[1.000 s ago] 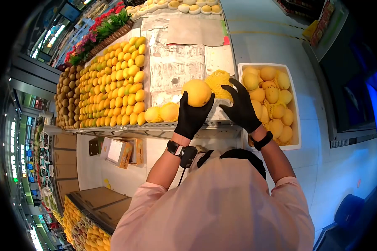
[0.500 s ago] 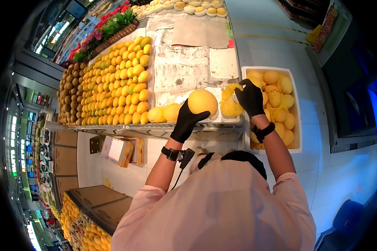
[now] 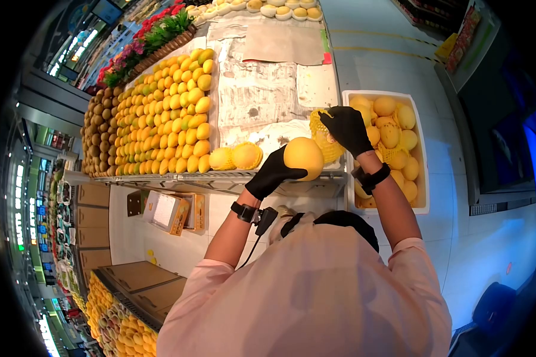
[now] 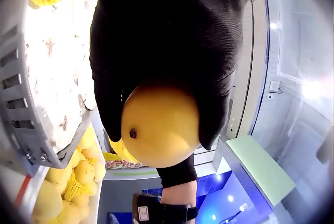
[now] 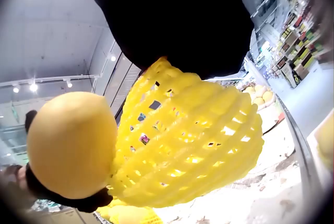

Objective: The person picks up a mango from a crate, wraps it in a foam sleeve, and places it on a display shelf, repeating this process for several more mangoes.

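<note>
Your gloved left hand [image 3: 274, 175] is curled round a yellow melon [image 3: 304, 159], holding it from its left and lower side, with a dark spot at one end of the fruit showing in the left wrist view. Your gloved right hand [image 3: 346, 132] pinches a yellow foam net [image 3: 326, 141] by its upper part. A second ago that net lay on the paper-covered counter [image 3: 259, 89] while your right fingers were spread just beside it; half a second ago it hung narrow and bunched from them. Now it is fuller, its mesh opened out, as the right wrist view shows clearly. The melon has shifted as well: it sits farther right than in both earlier frames and lower in the head view, at the near edge of the counter and just beside the net. You have it outside the mesh, though whether the two touch cannot be told. Your left hand keeps its hold through all three frames, while your right goes from spread to pinching. The two netted melons [image 3: 235, 157] on the counter, left of your left hand, stay put, as do the white crate [image 3: 420, 143] of melons at your right and the rows of mangoes [image 3: 170, 116] beyond.
</note>
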Demonstrator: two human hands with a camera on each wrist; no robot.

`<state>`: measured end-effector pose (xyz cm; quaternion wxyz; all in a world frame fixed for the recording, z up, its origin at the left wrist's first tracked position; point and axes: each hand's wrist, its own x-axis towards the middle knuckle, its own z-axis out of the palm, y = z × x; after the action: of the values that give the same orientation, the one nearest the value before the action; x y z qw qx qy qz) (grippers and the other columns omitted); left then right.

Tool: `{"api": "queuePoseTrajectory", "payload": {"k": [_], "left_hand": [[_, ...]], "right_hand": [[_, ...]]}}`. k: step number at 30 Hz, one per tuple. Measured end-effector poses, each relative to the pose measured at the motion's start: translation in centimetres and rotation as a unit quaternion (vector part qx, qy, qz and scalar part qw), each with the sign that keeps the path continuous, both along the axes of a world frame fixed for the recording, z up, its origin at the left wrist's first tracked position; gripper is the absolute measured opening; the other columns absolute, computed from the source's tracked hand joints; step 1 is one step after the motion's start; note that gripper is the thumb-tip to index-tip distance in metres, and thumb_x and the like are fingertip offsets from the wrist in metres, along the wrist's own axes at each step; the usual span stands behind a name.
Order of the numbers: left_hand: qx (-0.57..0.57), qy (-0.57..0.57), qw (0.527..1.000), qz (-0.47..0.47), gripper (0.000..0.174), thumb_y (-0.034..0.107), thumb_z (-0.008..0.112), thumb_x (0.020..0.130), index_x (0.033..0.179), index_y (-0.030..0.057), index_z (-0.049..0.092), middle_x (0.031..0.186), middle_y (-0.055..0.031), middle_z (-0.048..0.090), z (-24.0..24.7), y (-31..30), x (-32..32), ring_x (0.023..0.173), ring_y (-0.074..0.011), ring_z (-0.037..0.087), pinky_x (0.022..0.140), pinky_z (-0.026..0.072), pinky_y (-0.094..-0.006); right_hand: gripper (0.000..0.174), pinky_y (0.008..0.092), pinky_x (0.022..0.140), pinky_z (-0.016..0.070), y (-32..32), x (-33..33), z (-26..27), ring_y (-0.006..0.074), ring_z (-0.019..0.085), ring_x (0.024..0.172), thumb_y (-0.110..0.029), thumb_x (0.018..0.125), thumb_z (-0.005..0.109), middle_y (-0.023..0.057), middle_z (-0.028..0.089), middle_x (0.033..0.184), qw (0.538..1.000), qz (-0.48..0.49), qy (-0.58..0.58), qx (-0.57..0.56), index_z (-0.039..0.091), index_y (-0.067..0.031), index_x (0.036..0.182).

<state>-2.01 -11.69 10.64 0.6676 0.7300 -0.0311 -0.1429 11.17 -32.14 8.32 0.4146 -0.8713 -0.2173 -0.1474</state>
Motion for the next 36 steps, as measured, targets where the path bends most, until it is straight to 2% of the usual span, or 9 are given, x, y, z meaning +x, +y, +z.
{"api": "queuePoseTrajectory", "payload": {"k": [4, 7, 14, 19, 23, 27, 28, 29, 36], "left_hand": [[0.029, -0.029, 0.999, 0.005, 0.065, 0.021, 0.082, 0.076, 0.131, 0.0005, 0.053, 0.12, -0.0074, 0.063, -0.1, 0.2, 0.0, 0.109, -0.0168, 0.059, 0.096, 0.0475, -0.032], [0.02, -0.042, 0.999, 0.02, 0.065, 0.019, 0.08, 0.078, 0.132, 0.001, 0.051, 0.121, -0.0073, 0.062, -0.5, 0.6, -0.1, 0.109, -0.0163, 0.058, 0.095, 0.0477, -0.0312], [-0.056, -0.042, 0.991, 0.116, 0.056, 0.011, 0.073, 0.083, 0.132, 0.0, 0.049, 0.118, -0.0067, 0.061, -0.3, 0.5, 0.3, 0.106, -0.0157, 0.058, 0.093, 0.0484, -0.0304], [-0.165, -0.087, 0.965, 0.186, 0.042, 0.013, 0.067, 0.089, 0.126, -0.0009, 0.052, 0.116, -0.0066, 0.061, -0.9, 0.3, 0.5, 0.106, -0.0154, 0.058, 0.092, 0.0468, -0.0303], [-0.131, -0.115, 0.964, 0.201, 0.054, 0.015, 0.077, 0.081, 0.127, 0.0003, 0.051, 0.117, -0.0094, 0.062, 1.0, -0.6, 0.8, 0.105, -0.019, 0.061, 0.09, 0.0507, -0.0324], [0.117, -0.193, 0.953, 0.203, 0.069, 0.024, 0.085, 0.072, 0.127, 0.0, 0.05, 0.117, -0.0132, 0.062, 0.8, -1.6, 1.8, 0.105, -0.0219, 0.062, 0.09, 0.0515, -0.0346], [0.144, -0.213, 0.943, 0.209, 0.073, 0.025, 0.087, 0.07, 0.127, 0.0001, 0.05, 0.116, -0.0138, 0.063, 0.6, -2.1, 2.0, 0.105, -0.0226, 0.063, 0.09, 0.0515, -0.0351], [0.171, -0.232, 0.933, 0.215, 0.076, 0.027, 0.089, 0.067, 0.127, 0.0001, 0.05, 0.116, -0.0143, 0.063, 0.6, -2.5, 2.1, 0.104, -0.0233, 0.063, 0.09, 0.0516, -0.0357], [0.171, -0.234, 0.934, 0.208, 0.074, 0.024, 0.089, 0.067, 0.126, 0.0, 0.051, 0.119, -0.014, 0.062, 1.1, -2.8, 2.3, 0.106, -0.0228, 0.062, 0.091, 0.0512, -0.0359]], "right_hand": [[0.036, 0.0399, 0.067, 0.0534, -1.3, 0.4, -0.2, 0.0374, 0.065, 0.071, -0.037, 0.084, 0.068, 0.0196, 0.067, 0.076, 0.996, -0.016, 0.082, -0.016, 0.073, -0.0013, 0.079], [0.03, 0.0401, 0.066, 0.053, -1.8, 1.2, -2.9, 0.0378, 0.065, 0.072, -0.032, 0.085, 0.068, 0.0193, 0.067, 0.08, 1.0, -0.017, -0.016, 0.016, 0.069, -0.0019, 0.084], [0.002, 0.0395, 0.067, 0.0522, -1.6, -0.8, -2.4, 0.0361, 0.065, 0.077, -0.006, 0.086, 0.058, 0.014, 0.065, 0.08, 0.99, 0.009, 0.081, 0.117, 0.056, -0.0064, 0.086], [0.023, 0.0402, 0.069, 0.0527, -1.6, -1.2, -5.0, 0.0344, 0.065, 0.083, 0.004, 0.082, 0.048, 0.0131, 0.066, 0.099, 0.987, 0.109, -0.111, 0.043, 0.063, -0.0104, 0.091], [0.044, 0.0421, 0.073, 0.052, -0.6, -2.8, -3.5, 0.0358, 0.063, 0.085, 0.002, 0.084, 0.048, 0.017, 0.062, 0.102, 0.994, 0.079, 0.002, -0.072, 0.06, -0.0144, 0.123], [0.055, 0.0452, 0.074, 0.0508, 1.0, -3.4, -2.7, 0.0383, 0.061, 0.085, -0.001, 0.085, 0.05, 0.0202, 0.06, 0.097, 0.991, 0.131, -0.039, -0.003, 0.046, -0.0083, 0.139], [0.062, 0.0416, 0.093, 0.0471, 1.1, -3.3, -2.3, 0.0404, 0.057, 0.108, -0.001, 0.082, 0.059, 0.025, 0.058, 0.119, 0.987, 0.15, 0.034, -0.037, 0.042, -0.005, 0.142], [0.063, 0.0405, 0.094, 0.0471, 1.3, -3.4, -1.9, 0.0379, 0.057, 0.11, -0.002, 0.083, 0.061, 0.0238, 0.058, 0.121, 0.987, 0.157, 0.03, -0.023, 0.042, -0.0044, 0.142], [0.08, 0.0356, 0.099, 0.0466, 0.9, -4.3, 0.4, 0.0198, 0.055, 0.118, -0.012, 0.079, 0.079, 0.0118, 0.056, 0.131, 0.915, 0.303, 0.186, 0.19, 0.034, -0.003, 0.145]]}}
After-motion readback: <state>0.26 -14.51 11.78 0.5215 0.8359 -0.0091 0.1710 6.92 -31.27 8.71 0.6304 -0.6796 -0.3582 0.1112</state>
